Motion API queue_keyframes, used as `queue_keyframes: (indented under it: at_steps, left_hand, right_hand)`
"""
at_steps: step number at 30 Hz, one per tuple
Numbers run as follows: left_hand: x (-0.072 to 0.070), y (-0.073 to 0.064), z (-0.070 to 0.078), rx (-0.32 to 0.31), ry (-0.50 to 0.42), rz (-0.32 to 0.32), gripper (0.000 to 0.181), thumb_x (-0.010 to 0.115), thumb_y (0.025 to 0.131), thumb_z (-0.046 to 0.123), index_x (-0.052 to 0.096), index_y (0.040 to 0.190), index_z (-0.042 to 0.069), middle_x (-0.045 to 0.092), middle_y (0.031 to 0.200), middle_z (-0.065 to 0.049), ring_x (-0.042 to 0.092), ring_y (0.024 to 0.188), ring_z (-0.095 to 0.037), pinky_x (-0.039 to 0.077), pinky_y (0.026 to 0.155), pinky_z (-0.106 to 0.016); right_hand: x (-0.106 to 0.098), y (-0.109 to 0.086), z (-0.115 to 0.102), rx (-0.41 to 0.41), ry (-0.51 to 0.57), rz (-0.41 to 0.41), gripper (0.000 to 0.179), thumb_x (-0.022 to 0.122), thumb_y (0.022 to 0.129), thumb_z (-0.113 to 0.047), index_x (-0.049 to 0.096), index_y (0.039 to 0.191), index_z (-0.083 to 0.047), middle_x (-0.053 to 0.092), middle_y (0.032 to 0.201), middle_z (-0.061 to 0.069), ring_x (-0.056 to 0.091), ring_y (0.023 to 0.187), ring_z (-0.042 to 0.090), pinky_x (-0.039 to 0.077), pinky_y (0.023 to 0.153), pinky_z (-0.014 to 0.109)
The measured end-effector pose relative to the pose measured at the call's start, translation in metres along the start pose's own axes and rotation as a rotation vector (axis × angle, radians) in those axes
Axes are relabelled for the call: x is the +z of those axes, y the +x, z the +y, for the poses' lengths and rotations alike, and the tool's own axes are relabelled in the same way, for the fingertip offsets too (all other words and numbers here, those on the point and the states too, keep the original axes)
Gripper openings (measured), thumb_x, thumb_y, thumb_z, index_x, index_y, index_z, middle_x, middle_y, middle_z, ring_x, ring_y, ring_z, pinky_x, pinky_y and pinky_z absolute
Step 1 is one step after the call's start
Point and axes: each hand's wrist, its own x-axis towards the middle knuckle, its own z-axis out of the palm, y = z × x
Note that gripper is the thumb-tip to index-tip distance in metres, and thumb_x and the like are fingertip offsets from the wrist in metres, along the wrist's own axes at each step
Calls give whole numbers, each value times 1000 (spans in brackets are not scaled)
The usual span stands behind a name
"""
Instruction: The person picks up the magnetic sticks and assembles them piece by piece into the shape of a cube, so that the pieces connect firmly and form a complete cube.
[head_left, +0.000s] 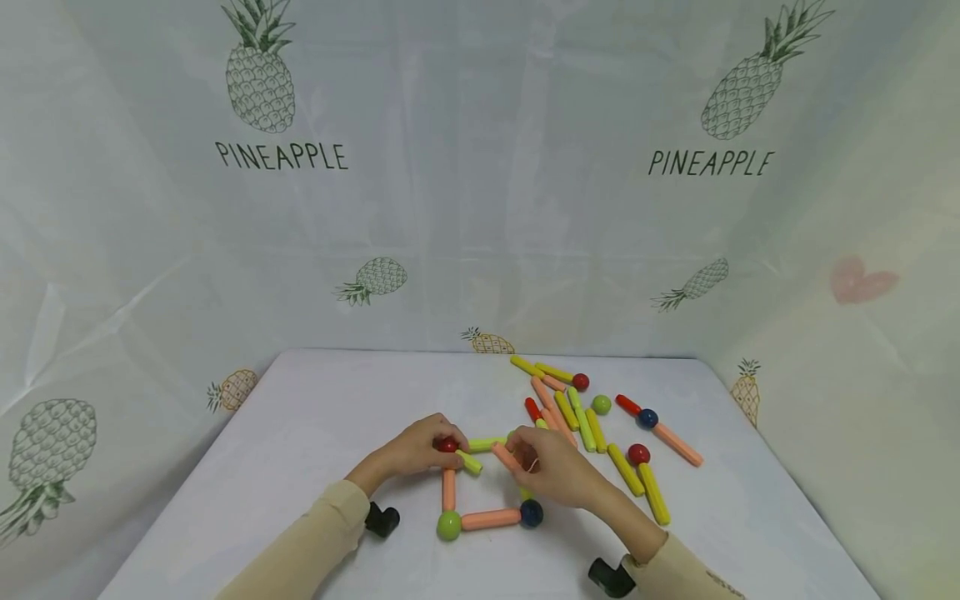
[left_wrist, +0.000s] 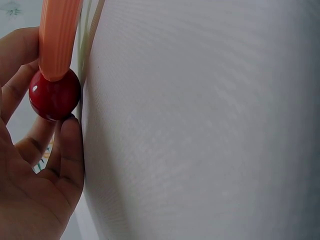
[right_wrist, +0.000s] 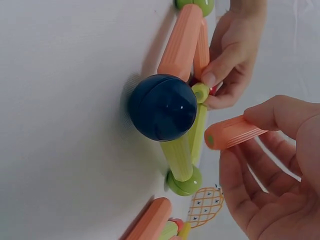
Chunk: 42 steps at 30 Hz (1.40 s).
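My left hand [head_left: 416, 447] grips a red ball [left_wrist: 55, 95] at the far left corner of a square of rods and balls lying on the table. From its fingertips a light green rod [head_left: 470, 463] points inward; whether it joins the ball cannot be told. Between thumb and fingers my right hand [head_left: 557, 468] pinches a salmon rod [right_wrist: 237, 132], held above the square with one end free. The square's other corners are a green ball [head_left: 449, 526] near left, a dark blue ball [right_wrist: 162, 107] near right and a green ball [right_wrist: 184, 180] far right, partly hidden in the head view.
Loose yellow, salmon and light green rods [head_left: 583, 419] lie to the right, with a green ball [head_left: 602, 405] among them. Farther right, a blue ball [head_left: 648, 418] joins a red rod and a salmon rod. A red ball [head_left: 639, 454] touches a yellow rod [head_left: 654, 494].
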Motion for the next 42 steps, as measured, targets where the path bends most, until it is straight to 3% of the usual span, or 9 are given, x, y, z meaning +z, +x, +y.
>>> queue_keyframes:
  at_steps: [6,12,17,24,30,33,37,42]
  left_hand:
    - [0,1,-1,-1,3,-3,15,76,85,39,72,99,35,54,100,6,51,94,-15,45,79,-34]
    - [0,1,-1,3,4,-3,16,76,85,39,72,100,35,54,100,5,51,94,-16,45,79,-34]
    - [0,3,-2,4,7,-1,16,76,84,39,71,99,36,54,100,5,51,94,-15,46,80,-33]
    - [0,4,-1,-3,6,-5,15,77,84,38,71,98,38,54,100,5,51,94,-15,45,80,-33]
    - [0,3,1,-9,-8,-3,15,77,84,37,71,97,36,53,99,4,51,93,-16,45,79,-34]
    - [0,3,0,-16,-11,-5,14,77,84,36,71,97,37,53,99,3,51,94,-17,45,79,-34]
    - [0,3,-1,-18,-3,-7,14,77,84,36,71,97,38,53,99,4,51,93,-16,45,79,-33]
    - [0,3,-2,-14,6,-6,13,76,85,38,71,97,39,54,100,5,51,94,-16,45,80,-34]
  right_hand:
    - [1,-2,2,-38,61,-8,34,74,87,-12,61,117,-20,62,89,-9,61,81,9,54,73,26]
    - [1,-5,4,-52,80,60,27,77,83,-7,61,102,-18,63,86,-6,62,77,10,56,69,27]
    - [0,-8,9,-15,38,92,23,80,80,-10,61,91,-19,59,77,-3,59,69,14,52,61,25]
    - [-2,-16,21,61,-17,27,20,82,79,-16,62,81,-20,55,65,-6,50,57,7,44,52,21]
    - [-3,-19,22,74,-100,-3,10,80,82,-21,72,86,-23,59,69,-14,51,62,6,45,56,22]
    - [-1,-17,21,77,-140,21,9,81,81,-24,74,87,-23,60,71,-16,52,64,6,46,57,22]
    - [6,-12,15,91,-131,43,9,81,80,-23,75,86,-21,57,70,-15,51,65,8,46,56,22]
    - [17,-4,5,89,-108,1,11,80,82,-24,76,87,-16,57,68,-15,51,63,5,46,55,21]
